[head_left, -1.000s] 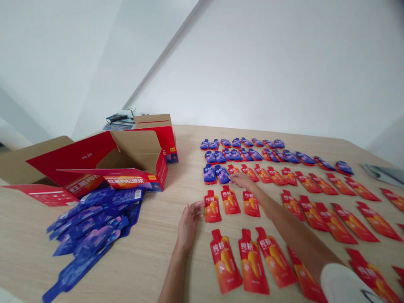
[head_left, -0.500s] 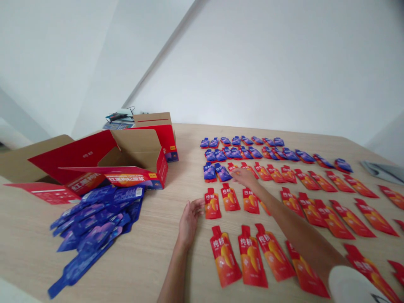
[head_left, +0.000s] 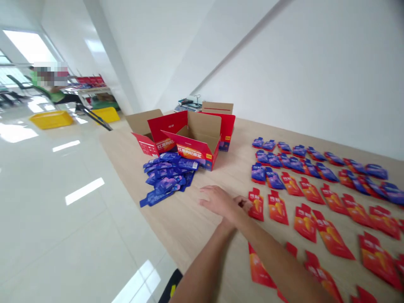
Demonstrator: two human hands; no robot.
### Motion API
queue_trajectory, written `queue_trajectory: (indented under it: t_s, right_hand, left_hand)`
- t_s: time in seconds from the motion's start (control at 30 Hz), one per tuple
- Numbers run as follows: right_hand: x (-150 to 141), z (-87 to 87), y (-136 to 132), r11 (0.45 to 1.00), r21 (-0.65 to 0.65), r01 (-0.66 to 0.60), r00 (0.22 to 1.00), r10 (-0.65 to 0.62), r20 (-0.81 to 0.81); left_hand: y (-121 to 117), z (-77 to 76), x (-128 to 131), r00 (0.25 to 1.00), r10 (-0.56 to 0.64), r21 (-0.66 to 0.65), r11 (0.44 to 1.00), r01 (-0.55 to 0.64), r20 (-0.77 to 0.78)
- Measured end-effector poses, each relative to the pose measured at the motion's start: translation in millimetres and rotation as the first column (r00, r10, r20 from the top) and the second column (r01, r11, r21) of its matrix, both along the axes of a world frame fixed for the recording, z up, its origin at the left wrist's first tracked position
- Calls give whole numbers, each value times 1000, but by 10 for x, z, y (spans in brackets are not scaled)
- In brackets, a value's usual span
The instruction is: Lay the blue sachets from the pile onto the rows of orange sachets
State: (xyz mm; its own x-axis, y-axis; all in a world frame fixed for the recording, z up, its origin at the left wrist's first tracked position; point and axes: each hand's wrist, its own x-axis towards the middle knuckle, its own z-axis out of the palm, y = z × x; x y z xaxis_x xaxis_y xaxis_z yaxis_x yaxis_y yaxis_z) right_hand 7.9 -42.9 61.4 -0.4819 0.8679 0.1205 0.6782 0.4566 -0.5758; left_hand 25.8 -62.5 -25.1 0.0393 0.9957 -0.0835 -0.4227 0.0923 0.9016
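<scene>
My right hand (head_left: 216, 199) reaches left across my left forearm, fingers stretched out and apart, holding nothing. It is over the table, short of a pile of blue pouches (head_left: 166, 174). My left hand (head_left: 242, 203) is partly hidden behind the right forearm. Its fingers are loosely curled beside the edge of a red pouch (head_left: 256, 205), with nothing visible in them. Rows of red pouches with orange fruit prints lie to the right. In the far rows, blue pouches (head_left: 296, 164) lie on top of red ones, and two more (head_left: 274, 178) lie at the left of the third row.
An open red carton (head_left: 195, 150) with raised flaps stands behind the blue pile, and another red box (head_left: 227, 126) is behind it. Some equipment (head_left: 189, 103) sits at the table's back corner. Beyond the left table edge are yellow bins (head_left: 52, 120) and a seated person.
My right hand has left the third row and swung left over my left arm. A second blue pouch lies flatter in that row. The view has turned left, showing the floor.
</scene>
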Motion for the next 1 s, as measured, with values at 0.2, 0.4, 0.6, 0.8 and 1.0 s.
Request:
queue_trajectory:
  t_s: [0.2, 0.4, 0.6, 0.8, 1.0]
  right_hand:
    - [-701, -316, 380, 991, 45, 122, 989, -125, 75]
    - [-912, -390, 786, 928, -39, 370, 912, -355, 206]
    - [-1037, -381, 936, 905, -36, 423, 886, -405, 226]
    - [-1086, -425, 928, 899, -32, 438, 878, -420, 229]
    - [-1169, -466, 784, 886, -29, 462, 865, -443, 235]
  left_hand:
    - [25, -152, 55, 959, -82, 112, 987, 116, -271]
    - [45, -275, 130, 950, -13, 109, 993, 49, -312]
    - [-8, -208, 117, 956, -28, 137, 988, 70, -291]
    - [-23, -77, 39, 960, -73, 142, 983, 115, -271]
    - [-42, -61, 0, 950, -114, 151, 975, 163, -292]
